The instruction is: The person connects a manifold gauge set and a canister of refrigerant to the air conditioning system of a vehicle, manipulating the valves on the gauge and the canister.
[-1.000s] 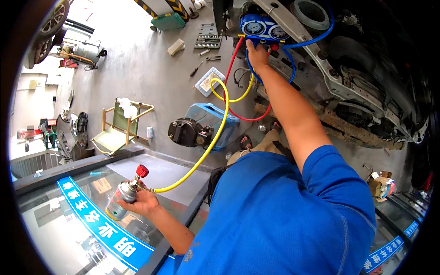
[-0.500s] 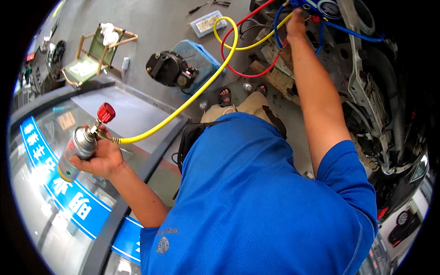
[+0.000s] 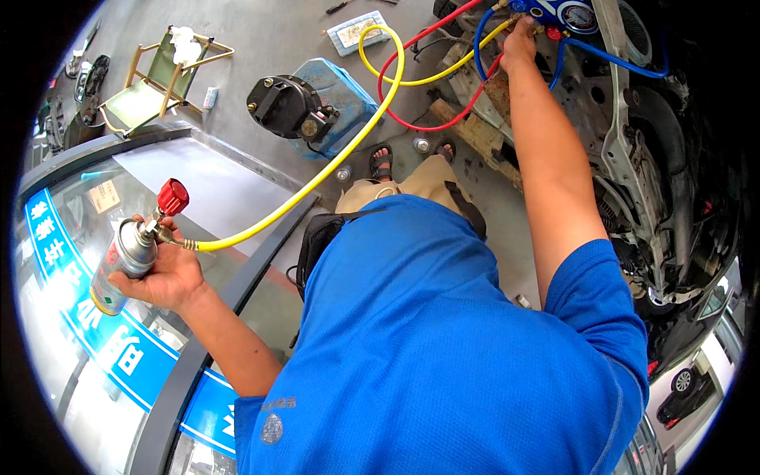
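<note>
In my left hand (image 3: 162, 273) is a pressurised refrigerant can (image 3: 123, 261), tilted, with fingers and thumb closed around it. A can tap with a red knob (image 3: 172, 197) is fitted on its top. From the tap a yellow hose (image 3: 317, 178) arcs up, loops once and runs to the blue manifold gauge set (image 3: 546, 12) at the upper right. There my right hand (image 3: 518, 46) is closed at the underside of the manifold, among the hose fittings. Its fingertips are partly hidden. A red hose (image 3: 431, 128) and a blue hose (image 3: 617, 63) also run from the gauge set.
An opened car front (image 3: 633, 182) with bare metal and hoses is at my right. Left of me is a framed glass panel (image 3: 237, 158) with a blue lettered strip. Ahead stand a black-topped tank (image 3: 289, 111), a folding chair (image 3: 162, 83) and a plastic case (image 3: 356, 32) on the floor.
The view has shifted slightly, showing more of the gauge set. My left hand and the can sit a little further left. Both hands keep their holds.
</note>
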`<control>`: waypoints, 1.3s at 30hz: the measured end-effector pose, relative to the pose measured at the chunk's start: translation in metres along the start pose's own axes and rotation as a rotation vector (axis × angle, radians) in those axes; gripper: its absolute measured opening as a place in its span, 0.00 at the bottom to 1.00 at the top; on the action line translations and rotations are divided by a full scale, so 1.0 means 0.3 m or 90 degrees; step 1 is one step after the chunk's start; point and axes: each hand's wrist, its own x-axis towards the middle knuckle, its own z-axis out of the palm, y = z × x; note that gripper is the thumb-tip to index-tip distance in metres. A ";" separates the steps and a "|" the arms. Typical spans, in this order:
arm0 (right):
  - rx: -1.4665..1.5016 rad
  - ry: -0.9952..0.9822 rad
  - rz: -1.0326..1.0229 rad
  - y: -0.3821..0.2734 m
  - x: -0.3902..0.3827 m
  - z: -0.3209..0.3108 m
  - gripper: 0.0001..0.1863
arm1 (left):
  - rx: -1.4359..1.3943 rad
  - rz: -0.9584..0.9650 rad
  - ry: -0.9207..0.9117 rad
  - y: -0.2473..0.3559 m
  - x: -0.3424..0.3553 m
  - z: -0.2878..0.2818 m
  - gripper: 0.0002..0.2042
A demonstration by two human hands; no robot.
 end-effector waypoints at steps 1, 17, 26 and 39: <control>-0.010 0.001 0.013 -0.010 -0.008 -0.008 0.34 | -0.004 0.000 0.001 0.000 0.001 0.003 0.36; -0.241 0.113 -0.129 -0.243 -0.110 0.113 0.36 | -0.048 -0.014 -0.055 -0.018 0.009 0.042 0.33; -0.528 0.169 -0.054 -0.208 0.010 0.163 0.43 | -0.044 -0.005 -0.052 -0.007 0.016 0.058 0.32; -0.573 0.195 -0.092 -0.188 0.026 0.161 0.41 | -0.050 -0.012 -0.057 -0.004 0.019 0.074 0.32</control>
